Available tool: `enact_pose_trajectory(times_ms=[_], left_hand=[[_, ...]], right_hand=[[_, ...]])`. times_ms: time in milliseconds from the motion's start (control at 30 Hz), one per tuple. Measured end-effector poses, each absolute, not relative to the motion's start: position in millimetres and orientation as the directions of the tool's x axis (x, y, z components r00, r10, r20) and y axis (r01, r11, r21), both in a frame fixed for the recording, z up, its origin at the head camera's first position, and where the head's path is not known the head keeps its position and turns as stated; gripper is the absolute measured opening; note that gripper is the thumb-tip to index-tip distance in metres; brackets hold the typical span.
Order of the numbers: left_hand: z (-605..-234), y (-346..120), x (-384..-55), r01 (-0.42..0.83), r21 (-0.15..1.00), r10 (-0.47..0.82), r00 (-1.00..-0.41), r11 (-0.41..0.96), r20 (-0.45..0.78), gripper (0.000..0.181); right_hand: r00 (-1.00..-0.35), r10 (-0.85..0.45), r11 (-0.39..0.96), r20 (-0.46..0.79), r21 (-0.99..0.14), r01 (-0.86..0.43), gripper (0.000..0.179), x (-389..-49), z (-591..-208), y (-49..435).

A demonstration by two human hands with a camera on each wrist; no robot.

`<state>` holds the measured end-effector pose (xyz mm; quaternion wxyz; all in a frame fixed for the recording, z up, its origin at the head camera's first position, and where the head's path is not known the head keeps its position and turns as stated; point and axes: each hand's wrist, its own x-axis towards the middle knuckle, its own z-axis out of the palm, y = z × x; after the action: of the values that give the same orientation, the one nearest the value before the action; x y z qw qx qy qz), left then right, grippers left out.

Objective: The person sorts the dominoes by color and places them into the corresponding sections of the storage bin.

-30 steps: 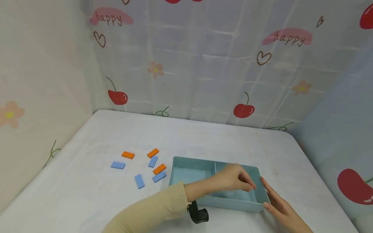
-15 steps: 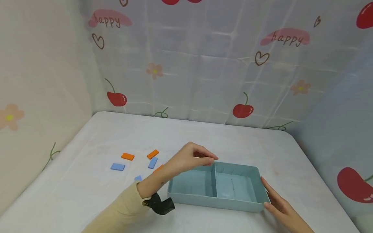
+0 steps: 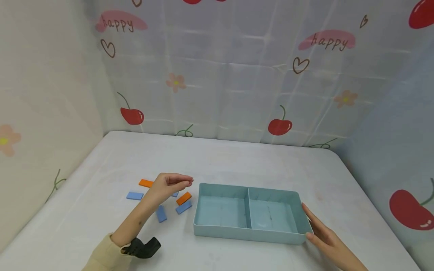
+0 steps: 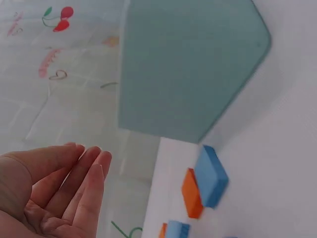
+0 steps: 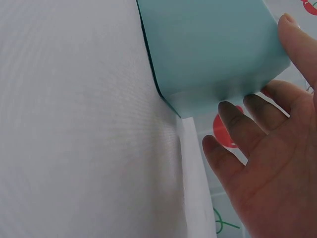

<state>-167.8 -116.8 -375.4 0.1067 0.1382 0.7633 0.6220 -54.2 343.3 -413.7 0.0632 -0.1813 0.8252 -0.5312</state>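
The pale teal box [image 3: 244, 233] stands on the white table [image 3: 217, 160], one long wall toward the person, and a divider [image 3: 249, 208] splits it into two compartments, the right one with a thin dark mark on its floor. The right hand [image 3: 323, 241] holds the box's near right corner, its thumb at the near wall and its fingers against the right end wall. The left hand [image 3: 169, 183] hovers to the left of the box, its bare fingers loosely extended and the tips gathered close together; whether the thumb touches them is hard to make out. Under and around this hand, all left of the box, lie thin oblong blocks. Nearest the box, an orange block [image 3: 184, 198] and a blue block [image 3: 184, 207] lie side by side. Farther left of the box come a second blue block [image 3: 161, 213], a sliver of a third blue block [image 3: 174, 194] showing below the left hand's fingers, a fourth blue block [image 3: 135, 196] and, partly behind the hand, a second orange block [image 3: 145, 183]. A black wrist mount [image 3: 144, 249] and a beige sleeve [image 3: 107, 256] sit left of the box's near side. Beyond the box hangs a pale curtain [image 3: 223, 98] printed with cherries, flowers and hearts
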Motion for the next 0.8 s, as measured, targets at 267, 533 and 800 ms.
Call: enact_pose_trajectory(times_ms=[267, 533, 800], left_hand=[[-409.1, -129.3, -175.5, 0.058, 0.952, 0.31, -0.95, 0.3, -0.04, 0.027], [-426.6, -132.0, -175.0, 0.165, 0.901, 0.372, -0.928, 0.401, 0.005, 0.026], [-429.8, -134.5, -177.2, 0.22, 0.871, 0.423, -0.906, 0.439, 0.015, 0.035]], right_hand=[[-0.948, -0.318, 0.401, 0.022, -0.903, -0.155, 0.063, -53.1, -412.8, 341.6], [-0.941, -0.334, 0.392, 0.051, -0.9, -0.188, 0.063, -54.3, -414.9, 341.6], [-0.936, -0.347, 0.379, 0.064, -0.903, -0.203, 0.063, -55.5, -414.4, 342.6]])
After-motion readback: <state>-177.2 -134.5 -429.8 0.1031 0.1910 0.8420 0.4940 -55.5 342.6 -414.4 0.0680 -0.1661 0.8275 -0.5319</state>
